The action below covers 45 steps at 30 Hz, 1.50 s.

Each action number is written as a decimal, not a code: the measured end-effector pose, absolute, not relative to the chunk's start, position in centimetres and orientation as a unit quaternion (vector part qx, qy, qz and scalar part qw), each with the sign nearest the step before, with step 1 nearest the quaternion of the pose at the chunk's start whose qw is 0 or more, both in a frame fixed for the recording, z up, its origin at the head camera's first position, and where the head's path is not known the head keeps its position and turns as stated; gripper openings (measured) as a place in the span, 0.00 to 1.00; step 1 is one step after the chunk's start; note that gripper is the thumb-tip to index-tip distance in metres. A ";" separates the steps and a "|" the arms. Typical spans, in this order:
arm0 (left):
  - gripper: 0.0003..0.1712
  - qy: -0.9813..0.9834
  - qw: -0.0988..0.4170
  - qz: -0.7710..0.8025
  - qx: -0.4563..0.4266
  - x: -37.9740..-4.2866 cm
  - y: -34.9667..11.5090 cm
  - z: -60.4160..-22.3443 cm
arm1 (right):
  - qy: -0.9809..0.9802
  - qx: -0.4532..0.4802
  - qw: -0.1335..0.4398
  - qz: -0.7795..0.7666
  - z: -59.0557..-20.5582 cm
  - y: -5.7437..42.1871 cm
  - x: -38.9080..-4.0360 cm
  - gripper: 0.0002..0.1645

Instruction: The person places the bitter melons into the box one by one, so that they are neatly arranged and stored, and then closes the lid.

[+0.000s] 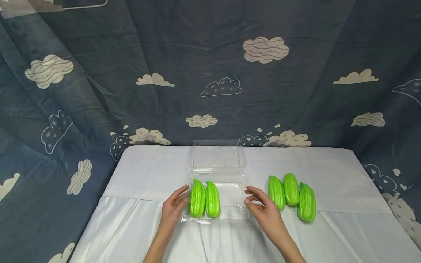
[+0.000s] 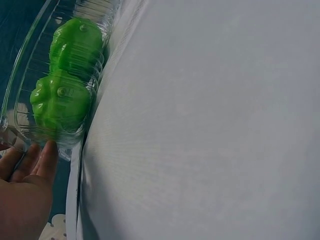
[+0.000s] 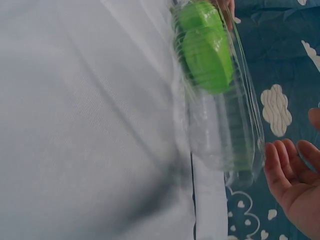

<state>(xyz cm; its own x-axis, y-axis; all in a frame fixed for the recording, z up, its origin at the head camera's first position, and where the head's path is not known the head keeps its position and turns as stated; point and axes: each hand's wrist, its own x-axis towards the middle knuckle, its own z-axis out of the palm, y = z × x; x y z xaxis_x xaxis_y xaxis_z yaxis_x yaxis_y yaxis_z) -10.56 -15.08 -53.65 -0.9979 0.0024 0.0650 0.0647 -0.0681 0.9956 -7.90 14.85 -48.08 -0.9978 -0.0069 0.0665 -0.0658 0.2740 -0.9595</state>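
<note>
A clear plastic clamshell box [image 1: 233, 199] lies with its lid [image 1: 217, 157] folded back, away from me. Two glossy green ridged gourds [image 1: 212, 200] lie side by side in the left half of its base. My left hand [image 1: 173, 206] is at the left end of the box, fingers loosely bent; in the left wrist view its fingertips [image 2: 49, 150] are right at the clear wall. My right hand [image 1: 265, 212] is beside the right end with fingers spread and nothing held. The right wrist view has that hand [image 3: 297, 187] just off the box's end.
Three more green gourds [image 1: 291, 190] lie on the white-covered table [image 1: 335, 182] to the right, close beyond my right hand. Behind the table and along its sides hangs a dark blue cloth [image 1: 184, 54] with cloud prints.
</note>
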 end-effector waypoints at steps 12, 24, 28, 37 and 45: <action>0.26 -0.678 0.021 -0.734 -0.021 -10.7 -15.1 -53.8 | -0.819 -0.033 0.046 0.571 -48.8 17.2 -6.3 0.24; 0.26 -0.681 0.022 -0.732 -0.016 -10.8 -15.0 -53.9 | -0.838 -0.060 0.065 0.539 -49.0 19.9 -5.8 0.27; 0.26 -0.678 0.026 -0.734 -0.022 -10.7 -15.0 -53.8 | -0.847 -0.065 0.081 0.521 -49.0 20.9 -5.7 0.28; 0.25 -0.681 0.022 -0.732 -0.013 -10.7 -15.0 -53.8 | -0.896 -0.088 0.116 0.421 -49.6 23.5 -5.2 0.28; 0.25 -0.678 0.026 -0.734 -0.017 -10.7 -14.9 -53.8 | -0.917 -0.101 0.126 0.364 -50.2 25.8 -5.0 0.29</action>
